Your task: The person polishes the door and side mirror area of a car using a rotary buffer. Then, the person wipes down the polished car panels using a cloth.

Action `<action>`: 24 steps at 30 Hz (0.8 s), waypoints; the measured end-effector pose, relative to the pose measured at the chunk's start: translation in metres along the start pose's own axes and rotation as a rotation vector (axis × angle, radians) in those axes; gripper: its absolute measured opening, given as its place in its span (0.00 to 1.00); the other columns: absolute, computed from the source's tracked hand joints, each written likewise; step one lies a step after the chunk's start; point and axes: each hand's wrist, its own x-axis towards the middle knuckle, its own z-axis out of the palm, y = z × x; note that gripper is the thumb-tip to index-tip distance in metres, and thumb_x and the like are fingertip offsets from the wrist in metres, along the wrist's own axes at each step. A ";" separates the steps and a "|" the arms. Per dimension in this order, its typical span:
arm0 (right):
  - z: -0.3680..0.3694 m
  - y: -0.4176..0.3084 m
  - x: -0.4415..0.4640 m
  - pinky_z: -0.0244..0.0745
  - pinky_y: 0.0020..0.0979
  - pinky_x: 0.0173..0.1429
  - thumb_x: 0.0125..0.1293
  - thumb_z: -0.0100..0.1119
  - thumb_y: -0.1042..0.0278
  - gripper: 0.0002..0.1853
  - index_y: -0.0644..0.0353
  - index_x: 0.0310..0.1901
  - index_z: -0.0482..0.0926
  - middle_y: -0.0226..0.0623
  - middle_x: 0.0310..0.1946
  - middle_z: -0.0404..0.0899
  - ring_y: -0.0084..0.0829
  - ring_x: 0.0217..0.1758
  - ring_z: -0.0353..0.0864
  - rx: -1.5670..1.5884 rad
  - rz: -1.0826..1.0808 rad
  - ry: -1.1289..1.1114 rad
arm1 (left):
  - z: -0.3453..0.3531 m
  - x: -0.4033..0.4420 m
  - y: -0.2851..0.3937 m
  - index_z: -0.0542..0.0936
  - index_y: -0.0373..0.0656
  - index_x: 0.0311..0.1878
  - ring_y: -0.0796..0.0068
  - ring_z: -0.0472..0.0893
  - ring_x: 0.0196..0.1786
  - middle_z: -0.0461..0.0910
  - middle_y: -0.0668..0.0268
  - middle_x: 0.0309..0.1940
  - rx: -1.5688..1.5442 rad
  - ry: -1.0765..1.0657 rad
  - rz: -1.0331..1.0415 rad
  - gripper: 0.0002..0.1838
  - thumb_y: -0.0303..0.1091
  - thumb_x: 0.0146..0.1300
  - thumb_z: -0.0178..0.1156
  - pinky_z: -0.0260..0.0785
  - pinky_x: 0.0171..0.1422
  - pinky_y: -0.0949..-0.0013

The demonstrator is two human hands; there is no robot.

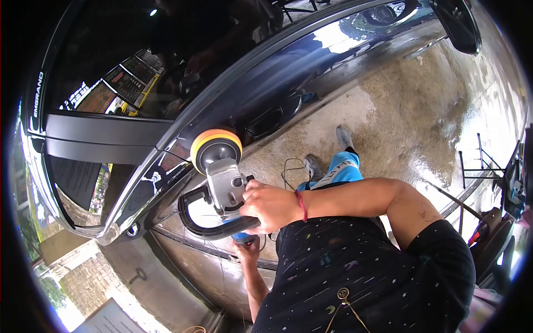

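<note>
Just beyond my right hand (267, 206), on the head view, the polisher (223, 178) points its round pad (216, 135) at the dark car panel (258, 83); I can't confirm contact. That hand's fingers curl around the loop handle (214, 231). Below it, the left hand (247, 251) wraps the blue rear body (243, 237), presumably because two spaced holds steady the weight.

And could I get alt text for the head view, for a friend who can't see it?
A person's right hand and left hand hold a polisher, its orange-rimmed pad at the side of a dark car. Beyond the torso in a black starry shirt, grey shoes stand on a wet-looking floor.
</note>
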 end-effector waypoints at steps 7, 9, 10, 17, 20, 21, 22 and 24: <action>-0.039 -0.012 -0.013 0.70 0.40 0.55 0.58 0.72 0.43 0.25 0.61 0.26 0.83 0.42 0.23 0.79 0.43 0.36 0.80 -0.094 0.031 0.104 | 0.035 -0.020 0.035 0.83 0.34 0.45 0.60 0.85 0.36 0.86 0.55 0.36 -0.066 -0.087 -0.052 0.21 0.34 0.49 0.75 0.78 0.46 0.58; -0.058 -0.012 -0.024 0.71 0.40 0.51 0.57 0.73 0.43 0.25 0.61 0.25 0.82 0.41 0.21 0.77 0.44 0.32 0.78 -0.100 0.025 0.156 | 0.048 -0.019 0.050 0.82 0.33 0.48 0.55 0.85 0.36 0.86 0.53 0.38 -0.033 -0.111 -0.033 0.24 0.35 0.47 0.74 0.78 0.47 0.56; -0.069 -0.012 -0.030 0.71 0.40 0.51 0.57 0.73 0.43 0.25 0.61 0.25 0.82 0.41 0.21 0.77 0.44 0.32 0.78 -0.099 0.025 0.150 | 0.053 -0.018 0.058 0.82 0.33 0.48 0.55 0.85 0.36 0.86 0.53 0.38 -0.037 -0.109 -0.037 0.24 0.35 0.47 0.74 0.78 0.47 0.56; -0.145 -0.009 -0.074 0.71 0.37 0.46 0.54 0.78 0.55 0.17 0.60 0.26 0.83 0.37 0.20 0.77 0.41 0.27 0.77 -0.140 0.045 0.214 | 0.086 -0.008 0.152 0.82 0.34 0.52 0.41 0.87 0.45 0.86 0.45 0.44 -0.015 -0.165 0.095 0.27 0.40 0.51 0.75 0.79 0.52 0.51; -0.180 -0.011 -0.092 0.72 0.37 0.45 0.54 0.78 0.57 0.15 0.61 0.29 0.85 0.36 0.21 0.78 0.39 0.27 0.77 -0.139 0.063 0.220 | 0.104 -0.006 0.167 0.81 0.35 0.54 0.40 0.85 0.48 0.84 0.43 0.47 0.000 -0.182 0.142 0.28 0.41 0.51 0.74 0.78 0.53 0.49; -0.188 -0.010 -0.096 0.72 0.38 0.45 0.54 0.79 0.53 0.22 0.62 0.21 0.79 0.41 0.18 0.74 0.42 0.25 0.75 -0.140 0.059 0.258 | 0.108 -0.006 0.174 0.81 0.35 0.55 0.39 0.84 0.50 0.83 0.42 0.50 0.082 -0.200 0.125 0.30 0.41 0.51 0.73 0.78 0.55 0.47; -0.199 -0.010 -0.103 0.72 0.38 0.45 0.54 0.79 0.53 0.22 0.62 0.21 0.79 0.41 0.18 0.74 0.42 0.25 0.75 -0.136 0.054 0.252 | 0.115 -0.005 0.179 0.81 0.35 0.55 0.39 0.84 0.50 0.83 0.42 0.50 0.081 -0.193 0.120 0.30 0.41 0.51 0.73 0.78 0.55 0.47; -0.223 -0.008 -0.117 0.73 0.38 0.44 0.52 0.79 0.59 0.14 0.61 0.30 0.85 0.36 0.21 0.77 0.39 0.26 0.77 -0.154 0.103 0.230 | 0.131 -0.003 0.192 0.81 0.36 0.56 0.37 0.83 0.51 0.83 0.42 0.51 0.144 -0.226 0.133 0.32 0.41 0.48 0.74 0.78 0.58 0.47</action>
